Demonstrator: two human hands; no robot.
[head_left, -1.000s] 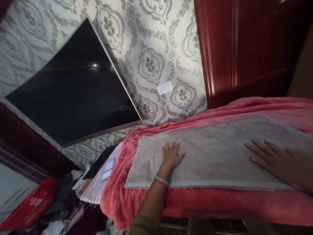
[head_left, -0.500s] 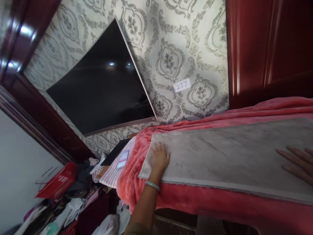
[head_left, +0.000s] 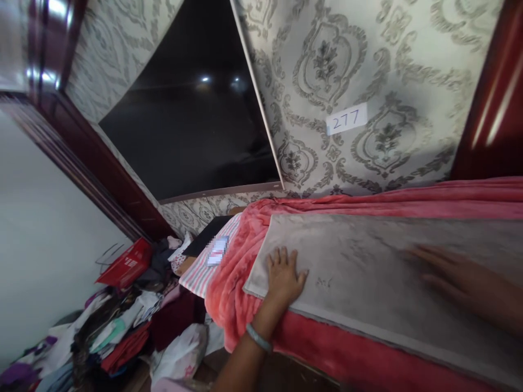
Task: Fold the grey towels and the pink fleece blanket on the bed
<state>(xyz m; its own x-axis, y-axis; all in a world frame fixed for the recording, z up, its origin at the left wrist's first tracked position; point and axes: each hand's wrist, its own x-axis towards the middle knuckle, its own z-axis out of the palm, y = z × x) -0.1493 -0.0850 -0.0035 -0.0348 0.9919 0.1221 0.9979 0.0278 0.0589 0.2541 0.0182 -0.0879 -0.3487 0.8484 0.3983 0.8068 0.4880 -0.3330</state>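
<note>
A grey towel (head_left: pixel 384 272) lies flat across the pink blanket (head_left: pixel 327 354), being smoothed, I'd judge. The left hand (head_left: pixel 284 277) presses spread at its near-left corner; the right hand (head_left: pixel 453 275), blurred, seems flat mid-cloth. Folding next needs an edge pinched.

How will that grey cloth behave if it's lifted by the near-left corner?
The grey cloth lies flat and follows the pink blanket beneath, so it would likely drape limply. It looks thin, so probably light. With the left hand and right hand flat on plush fabric, it may cling rather than slide.
</note>
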